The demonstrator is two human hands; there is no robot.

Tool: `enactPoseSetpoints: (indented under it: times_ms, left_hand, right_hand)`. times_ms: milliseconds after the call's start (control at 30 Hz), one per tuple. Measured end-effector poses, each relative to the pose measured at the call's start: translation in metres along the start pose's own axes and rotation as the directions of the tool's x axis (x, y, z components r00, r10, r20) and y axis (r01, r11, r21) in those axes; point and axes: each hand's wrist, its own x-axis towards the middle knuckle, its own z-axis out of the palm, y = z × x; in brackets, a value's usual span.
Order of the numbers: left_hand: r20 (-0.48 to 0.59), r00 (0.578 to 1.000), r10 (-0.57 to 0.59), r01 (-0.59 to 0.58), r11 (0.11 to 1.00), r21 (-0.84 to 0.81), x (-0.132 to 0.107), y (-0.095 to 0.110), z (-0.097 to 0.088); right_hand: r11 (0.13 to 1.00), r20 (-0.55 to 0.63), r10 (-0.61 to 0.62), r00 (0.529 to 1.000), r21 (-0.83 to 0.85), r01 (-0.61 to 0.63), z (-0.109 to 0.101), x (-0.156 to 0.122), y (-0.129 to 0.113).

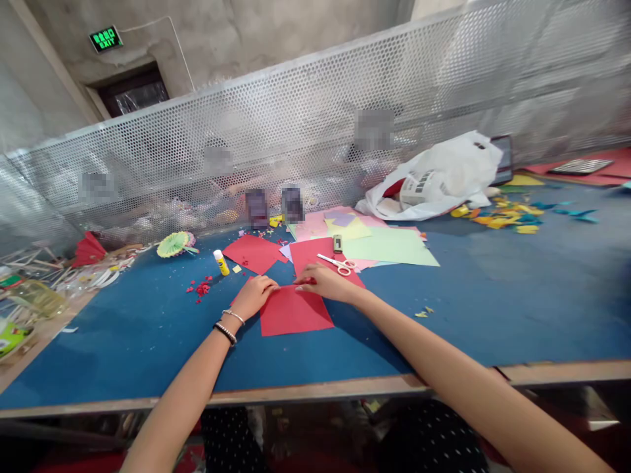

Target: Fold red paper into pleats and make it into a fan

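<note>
My left hand [252, 297], right hand [323, 282] touch red sheet [297, 315] at twelve o'clock; whether pinching, can't tell. Glue stick [221, 263], ten o'clock.

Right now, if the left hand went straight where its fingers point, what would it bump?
The left hand would probably meet the right hand first, over the red paper; depth is unclear.
</note>
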Motion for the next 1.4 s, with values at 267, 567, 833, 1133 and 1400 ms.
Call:
enactPoseSetpoints:
  times_ms: [267, 567, 833, 1133, 1400]
  left_hand:
    - [0.002, 0.999, 0.047, -0.047, 0.998, 0.049, 0.001, -0.005, 0.002]
    - [-0.02, 0.997, 0.069, -0.069, 0.997, 0.041, -0.001, -0.01, 0.005]
    - [-0.059, 0.996, 0.061, -0.062, 0.998, -0.003, -0.002, -0.011, 0.004]
    - [-0.006, 0.993, 0.121, -0.122, 0.992, -0.027, -0.005, -0.003, -0.008]
    - [-0.001, 0.992, 0.127, -0.127, 0.991, 0.049, -0.005, 0.002, -0.01]
  right_hand:
    - [0.998, -0.049, 0.03, 0.998, -0.057, -0.033, 0.001, 0.0, 0.003]
    - [0.996, -0.022, 0.083, 0.996, 0.033, -0.082, 0.005, 0.002, 0.008]
    - [0.98, -0.062, 0.016, 0.998, -0.196, -0.028, 0.003, 0.002, 0.011]
    - [0.959, 0.033, -0.048, 0.998, -0.277, 0.055, -0.011, -0.003, 0.01]
    - [0.929, 0.052, -0.092, 0.994, -0.354, 0.105, -0.009, -0.007, -0.002]
